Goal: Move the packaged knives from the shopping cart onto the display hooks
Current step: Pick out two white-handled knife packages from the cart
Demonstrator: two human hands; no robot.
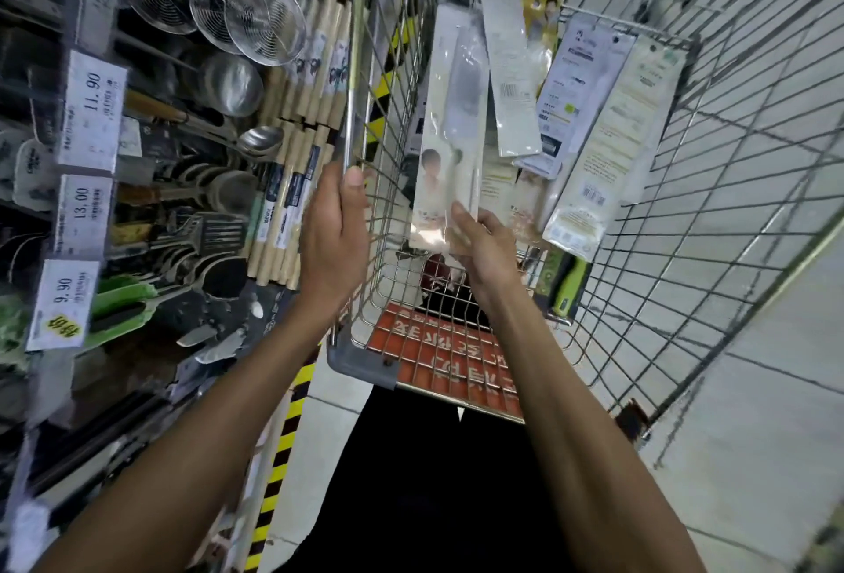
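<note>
Both bare forearms reach forward over the near edge of the shopping cart (365, 367). The left hand (335, 230) grips the top rail (350, 115) along the cart's left side. Its thumb lies on the rail's inner face and the other fingers are wrapped out of sight behind it.

The right hand (484, 248) holds a packaged knife (450, 129) by its lower end, above the near half of the cart. The thumb lies on the clear front at the pack's bottom right corner and the remaining fingers are tucked behind the card, so the pack is pinched between them. The pack stands nearly upright, rising away from the hand. The pale handle sits just above the thumb and the blade points to the far end.

Below the hands, a red sign (438, 344) with white lettering lies in the wire floor at the near edge. A green-handled tool (568, 284) rests by the right wall. Farther in, more knife packs (580, 88) lean in an overlapping fan toward the far right corner.

Left of the cart stands a display shelf with price tags (91, 111), boxed rolling pins (297, 184) and, farthest, wire strainers (265, 24).
</note>
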